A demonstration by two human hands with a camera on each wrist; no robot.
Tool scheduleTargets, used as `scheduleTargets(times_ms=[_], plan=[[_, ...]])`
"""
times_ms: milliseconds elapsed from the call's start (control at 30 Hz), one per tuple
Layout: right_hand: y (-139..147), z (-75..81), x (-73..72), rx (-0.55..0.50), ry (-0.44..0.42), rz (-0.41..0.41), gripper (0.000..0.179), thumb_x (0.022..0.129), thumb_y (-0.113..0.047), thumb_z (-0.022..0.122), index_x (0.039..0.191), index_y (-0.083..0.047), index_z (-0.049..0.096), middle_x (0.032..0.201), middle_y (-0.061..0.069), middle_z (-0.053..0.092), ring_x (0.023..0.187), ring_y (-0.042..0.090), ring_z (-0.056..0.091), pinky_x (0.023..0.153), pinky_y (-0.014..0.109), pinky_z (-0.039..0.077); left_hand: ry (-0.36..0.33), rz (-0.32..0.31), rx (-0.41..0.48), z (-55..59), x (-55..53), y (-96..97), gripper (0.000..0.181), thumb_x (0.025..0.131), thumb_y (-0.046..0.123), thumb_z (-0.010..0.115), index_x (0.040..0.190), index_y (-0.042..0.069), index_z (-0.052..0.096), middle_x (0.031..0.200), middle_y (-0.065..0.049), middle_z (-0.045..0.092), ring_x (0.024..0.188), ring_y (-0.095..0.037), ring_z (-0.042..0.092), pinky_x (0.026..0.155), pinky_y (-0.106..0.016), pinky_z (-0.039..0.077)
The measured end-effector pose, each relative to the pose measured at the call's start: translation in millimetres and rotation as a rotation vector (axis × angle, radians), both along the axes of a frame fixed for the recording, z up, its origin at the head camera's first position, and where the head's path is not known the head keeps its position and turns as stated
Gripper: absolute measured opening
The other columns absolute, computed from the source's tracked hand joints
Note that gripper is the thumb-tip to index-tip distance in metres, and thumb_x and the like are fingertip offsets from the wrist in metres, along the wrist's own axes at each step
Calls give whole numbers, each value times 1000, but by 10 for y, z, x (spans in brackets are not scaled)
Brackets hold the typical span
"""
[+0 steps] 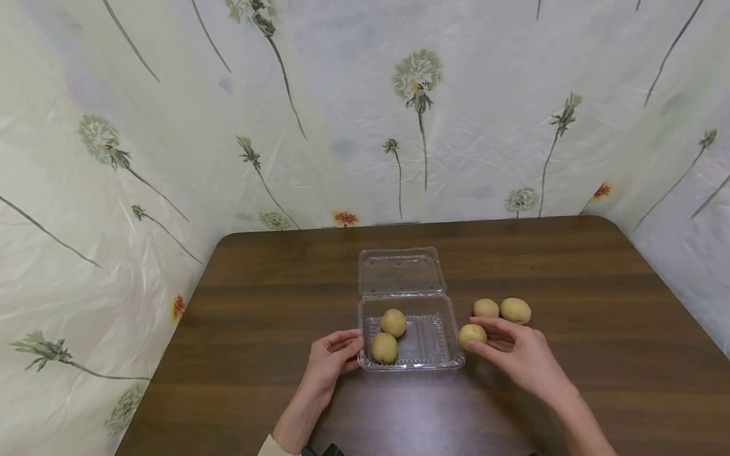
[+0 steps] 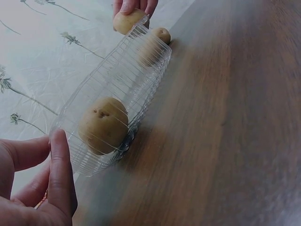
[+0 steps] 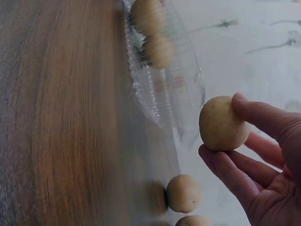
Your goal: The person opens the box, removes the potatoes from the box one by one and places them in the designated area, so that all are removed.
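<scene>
A clear plastic clamshell container [image 1: 426,339] sits on the table with its lid [image 1: 402,273] folded back. Two potatoes [image 1: 393,322] lie along its left side, one in front of the other. My left hand [image 1: 331,362] pinches the left wall of the container between thumb and fingers. Just off the opposite wall, my right hand [image 1: 526,356] grips another potato [image 3: 220,124] between thumb and fingertips. In the right wrist view that potato is held up off the table, near the container's rim.
Two more potatoes, a rounder one [image 1: 486,308] and a longer one [image 1: 516,311], lie side by side right of the container, behind my right hand. The dark wooden table [image 1: 274,278] ends at the back against a flower-printed sheet [image 1: 342,114].
</scene>
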State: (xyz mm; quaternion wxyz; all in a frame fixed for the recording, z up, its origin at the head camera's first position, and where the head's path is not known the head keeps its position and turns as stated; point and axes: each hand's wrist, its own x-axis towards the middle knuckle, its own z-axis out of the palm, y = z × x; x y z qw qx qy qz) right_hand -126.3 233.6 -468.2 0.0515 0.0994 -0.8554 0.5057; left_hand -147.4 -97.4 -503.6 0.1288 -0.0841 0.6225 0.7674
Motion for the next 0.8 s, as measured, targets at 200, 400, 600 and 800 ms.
scheduleTargets(times_ms=[200,400,600,800], plan=[[18,-17,8,12,-2,-5,42,84,-19,80,119,0,67,109,13,70,93,12,68,77,22,55,4,5,0,15,2,-1,34,90,8,72,118,-9,63,96,-8,68,80,-10,64,69,-27,58],[37,-38,20,18,-17,-17,43,83,-20,80,119,0,67,110,13,69,93,10,68,76,21,55,2,6,-11,16,-12,-1,34,89,9,73,117,-8,64,97,-9,68,80,-11,64,69,-27,58],[64,-58,43,43,-60,-30,46,84,-25,79,120,0,66,111,15,69,93,12,68,75,20,55,-3,5,28,7,-17,-6,34,89,5,72,117,-11,63,97,-10,68,79,-11,65,68,-25,57],[82,-88,48,49,-64,-36,46,84,-25,80,120,0,66,111,15,69,93,13,68,74,20,55,-1,5,31,-10,-18,-5,31,88,5,72,115,-10,64,96,-9,68,79,-11,65,68,-25,57]])
